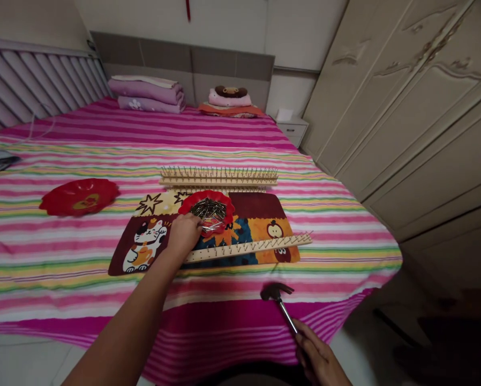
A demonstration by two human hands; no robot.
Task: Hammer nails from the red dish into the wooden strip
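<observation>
My left hand [186, 231] is at the left rim of a red scalloped dish [229, 213] heaped with metal nails [208, 208]. Its fingers are drawn together at the nails, but what they pinch is hidden. A hammer [278, 294] is in my right hand [315, 348], its claw head raised over the front part of the bed. Just in front of the dish, a wooden strip [244, 247] bears a row of upright nails on its right part and bare holes towards the left. Part of its left end is behind my left forearm.
Behind the dish, more wooden strips [220, 181] bristling with nails are lined up. A patterned mat [260, 206] lies beneath the dish on the striped bed [337, 236]. Another red dish [104, 190] rests at left. Folded bedding [150, 96] is by the headboard; wardrobes [405, 107] stand right.
</observation>
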